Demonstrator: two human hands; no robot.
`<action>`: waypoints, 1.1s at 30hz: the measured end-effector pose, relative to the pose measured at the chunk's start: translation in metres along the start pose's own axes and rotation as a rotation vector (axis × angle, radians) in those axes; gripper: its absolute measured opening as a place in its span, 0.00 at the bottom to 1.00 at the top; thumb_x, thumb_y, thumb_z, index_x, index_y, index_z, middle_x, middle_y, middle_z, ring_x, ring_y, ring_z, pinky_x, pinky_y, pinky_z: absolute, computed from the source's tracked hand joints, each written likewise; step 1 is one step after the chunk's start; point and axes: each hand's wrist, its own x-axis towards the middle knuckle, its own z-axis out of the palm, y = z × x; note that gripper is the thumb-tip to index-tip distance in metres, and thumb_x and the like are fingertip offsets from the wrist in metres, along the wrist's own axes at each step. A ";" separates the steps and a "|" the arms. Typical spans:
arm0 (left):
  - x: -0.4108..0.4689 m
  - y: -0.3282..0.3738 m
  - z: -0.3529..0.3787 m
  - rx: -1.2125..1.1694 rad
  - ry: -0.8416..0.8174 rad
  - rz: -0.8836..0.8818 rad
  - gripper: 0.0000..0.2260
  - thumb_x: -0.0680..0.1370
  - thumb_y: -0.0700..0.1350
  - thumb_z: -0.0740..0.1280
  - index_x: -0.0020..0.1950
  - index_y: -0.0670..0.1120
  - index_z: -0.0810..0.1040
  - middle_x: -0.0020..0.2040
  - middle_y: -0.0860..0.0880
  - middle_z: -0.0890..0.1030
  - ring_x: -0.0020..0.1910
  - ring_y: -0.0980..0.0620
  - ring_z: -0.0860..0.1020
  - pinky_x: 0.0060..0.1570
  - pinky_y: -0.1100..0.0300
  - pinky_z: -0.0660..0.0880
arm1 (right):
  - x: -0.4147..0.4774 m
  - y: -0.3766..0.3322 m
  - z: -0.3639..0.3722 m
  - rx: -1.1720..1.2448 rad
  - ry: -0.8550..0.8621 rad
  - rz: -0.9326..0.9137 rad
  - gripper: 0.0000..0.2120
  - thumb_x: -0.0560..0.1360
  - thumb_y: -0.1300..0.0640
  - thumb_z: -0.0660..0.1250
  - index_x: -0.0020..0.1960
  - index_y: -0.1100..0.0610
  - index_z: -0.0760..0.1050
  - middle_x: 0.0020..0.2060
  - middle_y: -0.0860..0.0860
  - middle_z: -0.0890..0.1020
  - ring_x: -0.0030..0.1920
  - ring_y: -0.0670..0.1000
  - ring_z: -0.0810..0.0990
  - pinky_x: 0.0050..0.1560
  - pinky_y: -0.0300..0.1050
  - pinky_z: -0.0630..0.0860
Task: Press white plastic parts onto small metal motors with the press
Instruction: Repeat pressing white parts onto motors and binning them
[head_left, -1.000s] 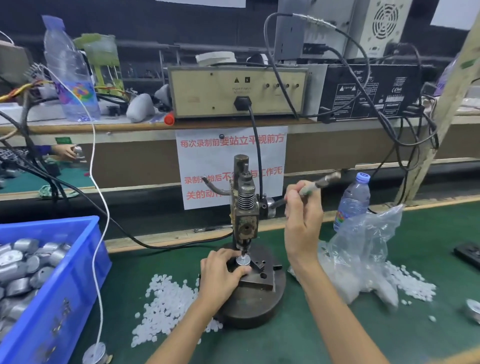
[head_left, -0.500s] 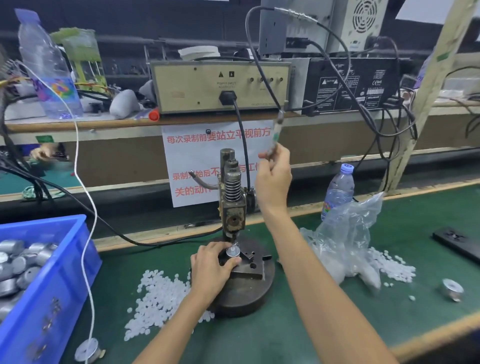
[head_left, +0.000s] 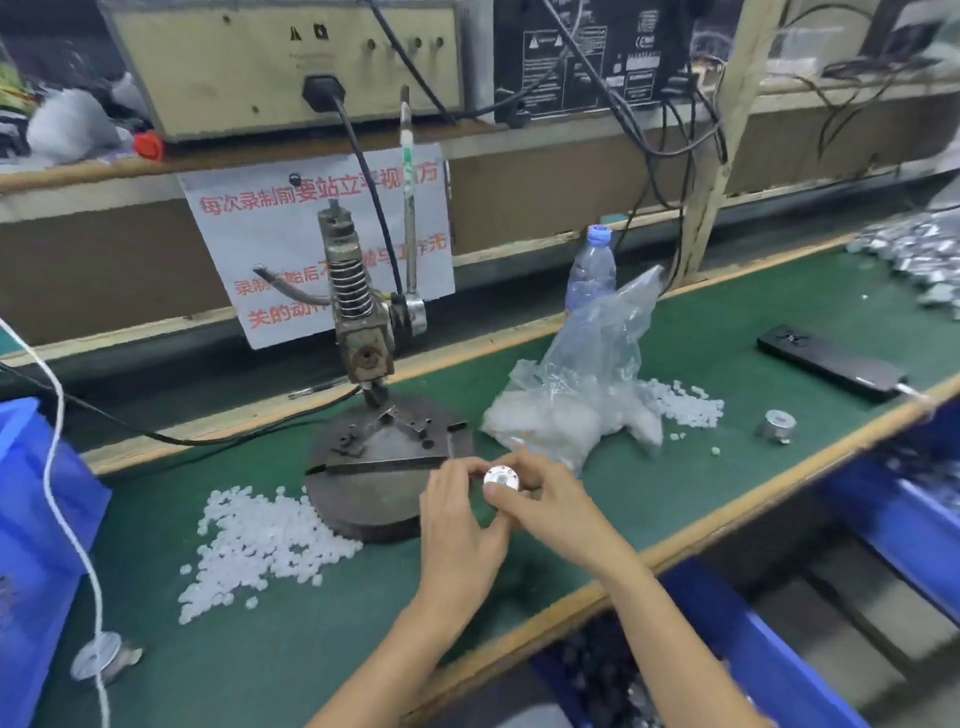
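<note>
1. The white parts (head_left: 260, 540) lie heaped at 8 o'clock from the press (head_left: 363, 322), handy for quick picking, I'd say.
2. Press stands unused, lever (head_left: 410, 208) upright, nothing under the ram.
3. The left hand (head_left: 457, 525) pinches the motor (head_left: 501, 478), clear of the press at 4 o'clock.
4. The right hand (head_left: 556, 504) grips the same motor, face up, likely to check the fit.
</note>
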 end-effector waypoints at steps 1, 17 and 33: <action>-0.007 0.008 0.011 -0.048 -0.038 -0.004 0.16 0.68 0.34 0.71 0.50 0.48 0.72 0.45 0.58 0.73 0.47 0.56 0.71 0.49 0.64 0.66 | -0.011 0.007 -0.011 0.003 0.034 0.013 0.03 0.71 0.54 0.70 0.45 0.49 0.78 0.39 0.48 0.83 0.38 0.43 0.78 0.43 0.40 0.74; -0.144 0.040 0.140 0.041 -0.742 -0.034 0.11 0.71 0.38 0.71 0.49 0.45 0.72 0.43 0.55 0.72 0.42 0.53 0.72 0.43 0.60 0.67 | -0.169 0.235 -0.076 -0.014 0.380 0.791 0.13 0.74 0.55 0.65 0.32 0.55 0.67 0.29 0.51 0.73 0.32 0.51 0.71 0.36 0.44 0.67; -0.095 0.057 0.105 0.106 -0.663 0.073 0.10 0.72 0.37 0.64 0.38 0.51 0.68 0.32 0.55 0.73 0.34 0.57 0.72 0.33 0.63 0.68 | -0.141 0.208 -0.089 -0.061 0.863 0.597 0.08 0.76 0.58 0.60 0.38 0.54 0.74 0.31 0.49 0.76 0.39 0.53 0.74 0.37 0.46 0.65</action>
